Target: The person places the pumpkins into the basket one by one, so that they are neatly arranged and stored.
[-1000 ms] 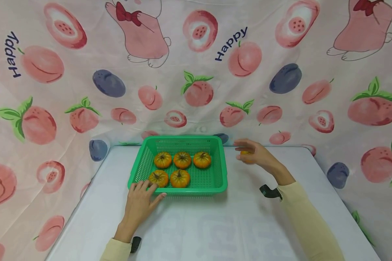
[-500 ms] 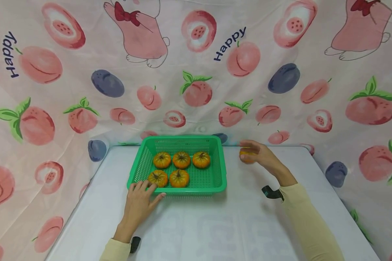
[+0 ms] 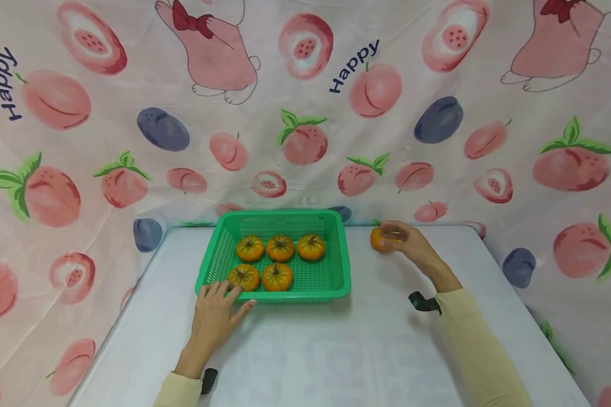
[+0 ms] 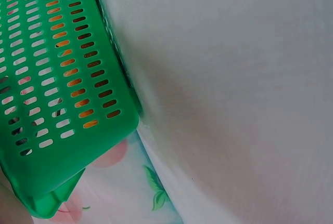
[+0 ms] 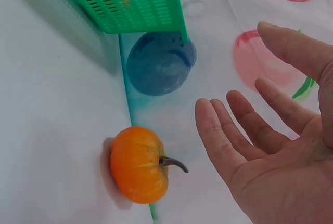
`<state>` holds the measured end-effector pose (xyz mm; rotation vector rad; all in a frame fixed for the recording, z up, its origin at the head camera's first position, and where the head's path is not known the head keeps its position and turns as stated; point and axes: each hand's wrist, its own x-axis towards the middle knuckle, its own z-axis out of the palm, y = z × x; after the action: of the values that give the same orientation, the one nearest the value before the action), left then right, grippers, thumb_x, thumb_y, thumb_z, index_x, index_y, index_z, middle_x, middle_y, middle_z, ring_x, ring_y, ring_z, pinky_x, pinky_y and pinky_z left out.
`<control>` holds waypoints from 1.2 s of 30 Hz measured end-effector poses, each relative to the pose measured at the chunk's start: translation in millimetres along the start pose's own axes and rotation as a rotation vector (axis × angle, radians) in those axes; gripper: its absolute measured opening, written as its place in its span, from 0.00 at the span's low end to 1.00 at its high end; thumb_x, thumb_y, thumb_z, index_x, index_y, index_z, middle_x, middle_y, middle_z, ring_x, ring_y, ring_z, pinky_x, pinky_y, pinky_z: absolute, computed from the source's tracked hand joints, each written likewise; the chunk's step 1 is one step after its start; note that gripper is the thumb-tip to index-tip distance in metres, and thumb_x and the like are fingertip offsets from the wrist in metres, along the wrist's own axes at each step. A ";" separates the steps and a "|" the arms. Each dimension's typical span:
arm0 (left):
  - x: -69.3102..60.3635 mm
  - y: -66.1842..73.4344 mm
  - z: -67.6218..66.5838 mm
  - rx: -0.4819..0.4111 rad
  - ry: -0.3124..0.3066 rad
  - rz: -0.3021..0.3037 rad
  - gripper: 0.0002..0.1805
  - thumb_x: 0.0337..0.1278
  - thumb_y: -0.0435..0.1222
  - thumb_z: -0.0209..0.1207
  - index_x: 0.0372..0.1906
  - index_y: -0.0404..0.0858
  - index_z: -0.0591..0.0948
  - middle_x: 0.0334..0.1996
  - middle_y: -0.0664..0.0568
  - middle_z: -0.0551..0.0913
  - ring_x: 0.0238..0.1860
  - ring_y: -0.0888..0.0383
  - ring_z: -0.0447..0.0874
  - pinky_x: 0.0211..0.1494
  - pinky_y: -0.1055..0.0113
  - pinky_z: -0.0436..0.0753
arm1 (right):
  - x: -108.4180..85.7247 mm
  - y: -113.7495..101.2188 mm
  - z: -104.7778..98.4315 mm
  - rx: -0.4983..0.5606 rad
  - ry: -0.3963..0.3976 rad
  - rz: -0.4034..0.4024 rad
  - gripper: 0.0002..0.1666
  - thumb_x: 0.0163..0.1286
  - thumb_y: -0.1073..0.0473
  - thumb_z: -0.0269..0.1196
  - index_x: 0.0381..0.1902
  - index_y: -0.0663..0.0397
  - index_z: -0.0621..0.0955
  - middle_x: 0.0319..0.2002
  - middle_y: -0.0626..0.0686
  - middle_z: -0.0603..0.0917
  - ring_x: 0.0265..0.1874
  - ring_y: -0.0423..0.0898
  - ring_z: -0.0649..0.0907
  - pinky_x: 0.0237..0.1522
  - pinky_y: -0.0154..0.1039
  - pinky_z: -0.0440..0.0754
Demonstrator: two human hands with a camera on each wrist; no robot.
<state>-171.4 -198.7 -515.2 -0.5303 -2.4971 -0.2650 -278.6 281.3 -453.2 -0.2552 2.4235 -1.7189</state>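
Observation:
A green plastic basket point(image 3: 331, 295) with slotted walls holds several small orange pumpkins point(image 3: 280, 248) in two rows. My left hand point(image 3: 215, 322) rests on the near left part of its rim, fingertips over the edge and thumb stretched out along the front. In the left wrist view the basket's outer wall point(image 4: 57, 146) fills the left side; the hand hardly shows there. My right hand point(image 3: 409, 244) hovers beside a single pumpkin point(image 5: 139, 166), which stands on the table with its stem up. Its fingers are spread apart, and in the right wrist view a gap separates them from the pumpkin.
A white cloth covers the table point(image 3: 326, 350). Directly behind it hangs a curtain point(image 3: 265, 130) printed with peaches and rabbits, with another stretch of it along each side. The basket stands close to the back edge.
My right hand has drawn a little to the right, off the lone pumpkin, so more of that pumpkin shows. The left hand stays at the rim. The head view has shifted slightly.

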 end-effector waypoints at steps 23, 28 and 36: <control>0.8 -2.1 -5.4 -0.002 0.005 0.002 0.22 0.57 0.60 0.60 0.38 0.45 0.82 0.35 0.49 0.79 0.40 0.48 0.77 0.48 0.51 0.71 | 7.4 29.7 -2.9 -0.181 0.189 0.063 0.38 0.67 0.52 0.67 0.70 0.56 0.67 0.70 0.63 0.67 0.69 0.65 0.68 0.65 0.60 0.71; 1.7 -1.4 -3.1 -0.010 0.006 0.003 0.22 0.58 0.60 0.60 0.38 0.45 0.81 0.35 0.49 0.79 0.40 0.47 0.77 0.48 0.51 0.70 | 12.6 39.7 -6.3 -0.197 0.226 0.094 0.42 0.66 0.50 0.68 0.73 0.54 0.64 0.72 0.63 0.65 0.70 0.64 0.67 0.66 0.60 0.71; 0.8 -0.5 0.3 -0.007 -0.005 0.013 0.24 0.60 0.62 0.56 0.37 0.45 0.81 0.35 0.50 0.79 0.39 0.48 0.77 0.48 0.51 0.71 | 15.6 53.1 -7.6 -0.210 0.246 0.159 0.46 0.66 0.49 0.67 0.75 0.52 0.59 0.74 0.62 0.62 0.72 0.64 0.64 0.66 0.61 0.70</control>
<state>-172.4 -198.9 -515.0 -0.5501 -2.4977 -0.2675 -298.0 301.9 -501.3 0.1314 2.7169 -1.5073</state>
